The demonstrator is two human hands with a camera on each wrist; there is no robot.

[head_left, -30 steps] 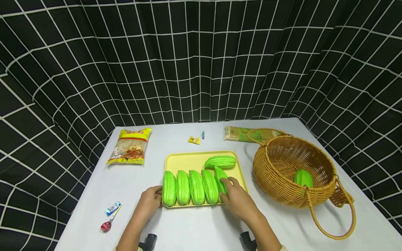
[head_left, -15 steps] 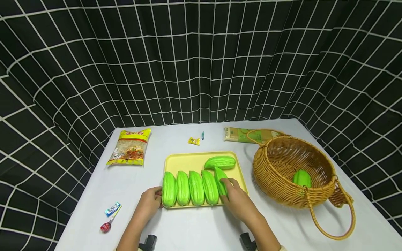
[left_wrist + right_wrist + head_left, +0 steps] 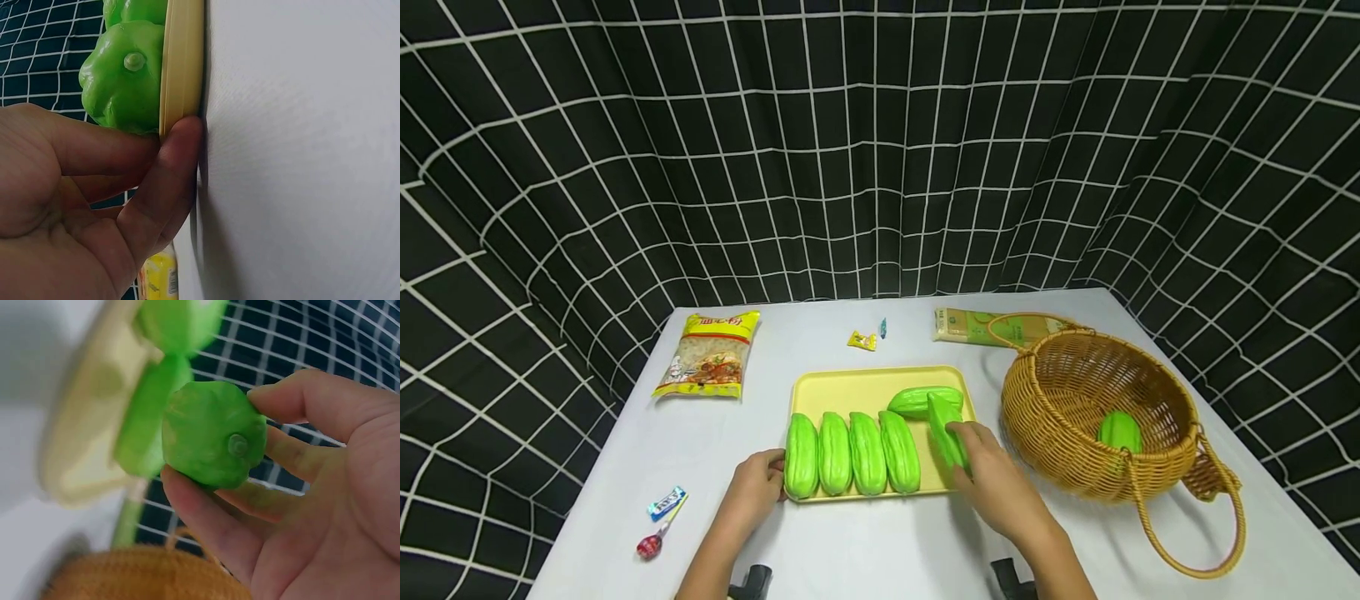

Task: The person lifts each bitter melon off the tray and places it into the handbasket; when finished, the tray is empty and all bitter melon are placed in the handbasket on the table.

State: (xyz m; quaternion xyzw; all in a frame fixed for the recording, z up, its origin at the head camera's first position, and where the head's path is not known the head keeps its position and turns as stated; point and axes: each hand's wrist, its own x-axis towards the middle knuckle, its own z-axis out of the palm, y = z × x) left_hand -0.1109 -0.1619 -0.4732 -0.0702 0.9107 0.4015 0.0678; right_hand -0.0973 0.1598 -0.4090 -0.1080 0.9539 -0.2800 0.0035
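Observation:
My right hand (image 3: 996,483) grips a green bitter melon (image 3: 947,429) with thumb and fingers, raised over the right side of the yellow tray (image 3: 842,383). In the right wrist view the held melon (image 3: 209,437) shows its stem end, clear of the tray. My left hand (image 3: 754,487) pinches the tray's left edge; in the left wrist view its fingers (image 3: 181,147) are at the tray wall (image 3: 182,69), beside a melon's stem end (image 3: 125,75). Several bitter melons (image 3: 867,454) lie in a row along the tray's front. Another melon (image 3: 917,402) lies crosswise at the back, partly covered by the held one.
A wicker basket (image 3: 1037,433) with one bitter melon (image 3: 1120,432) inside stands at the right. Behind it lies a green-brown packet (image 3: 973,326). A yellow food bag (image 3: 711,354) is at back left, small candies (image 3: 862,340) behind the tray, a lollipop (image 3: 651,546) at front left.
My right hand has lifted the bitter melon from the right end of the row and moved it rightward. The left hand stays at the tray's edge.

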